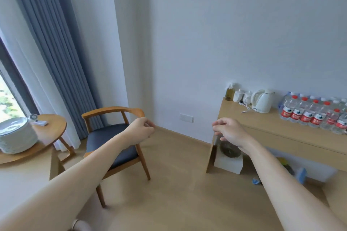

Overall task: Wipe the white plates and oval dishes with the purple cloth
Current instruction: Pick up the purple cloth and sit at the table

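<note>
Head: white plates [17, 134] well apart from fingers [147, 122]

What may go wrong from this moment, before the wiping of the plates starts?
1. The stack of white plates is tall and close to the near edge of the round table; pulling one out may topple it.
2. The wooden chair stands just beside that table; a leg may knock it on the way.
3. No purple cloth is in view; the left hand and right hand hold nothing.
</note>
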`<state>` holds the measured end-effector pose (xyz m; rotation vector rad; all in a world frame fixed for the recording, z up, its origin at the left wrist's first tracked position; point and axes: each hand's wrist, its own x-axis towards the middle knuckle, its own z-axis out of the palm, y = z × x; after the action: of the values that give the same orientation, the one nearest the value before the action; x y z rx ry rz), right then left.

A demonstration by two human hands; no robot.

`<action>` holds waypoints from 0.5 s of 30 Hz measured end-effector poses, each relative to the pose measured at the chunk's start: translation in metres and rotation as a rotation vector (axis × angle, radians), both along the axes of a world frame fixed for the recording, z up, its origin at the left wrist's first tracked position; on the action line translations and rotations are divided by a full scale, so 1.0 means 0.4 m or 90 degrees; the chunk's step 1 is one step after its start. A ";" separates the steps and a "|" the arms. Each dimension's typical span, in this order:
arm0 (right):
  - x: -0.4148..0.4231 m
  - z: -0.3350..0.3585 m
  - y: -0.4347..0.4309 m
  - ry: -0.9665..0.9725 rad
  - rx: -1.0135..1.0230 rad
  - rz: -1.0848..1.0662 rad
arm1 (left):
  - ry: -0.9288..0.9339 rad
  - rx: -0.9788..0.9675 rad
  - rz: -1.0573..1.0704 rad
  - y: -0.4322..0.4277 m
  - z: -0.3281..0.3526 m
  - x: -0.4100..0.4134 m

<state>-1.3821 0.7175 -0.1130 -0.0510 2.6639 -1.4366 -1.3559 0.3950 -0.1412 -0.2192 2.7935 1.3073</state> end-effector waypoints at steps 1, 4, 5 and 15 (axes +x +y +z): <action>-0.047 -0.007 -0.024 0.002 -0.002 0.018 | -0.001 -0.002 0.020 -0.022 -0.003 -0.027; -0.192 -0.029 -0.094 -0.002 -0.002 0.085 | 0.011 0.001 0.084 -0.075 -0.013 -0.114; -0.242 -0.035 -0.114 -0.003 -0.002 0.106 | 0.016 0.003 0.105 -0.087 -0.019 -0.144; -0.694 -0.052 -0.321 -0.065 -0.035 0.262 | -0.021 -0.084 0.242 -0.203 -0.031 -0.363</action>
<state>-1.6595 0.5890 -0.1336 -0.4870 2.3507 -1.3327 -1.5013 0.3137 -0.1537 -0.8041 2.9080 1.1605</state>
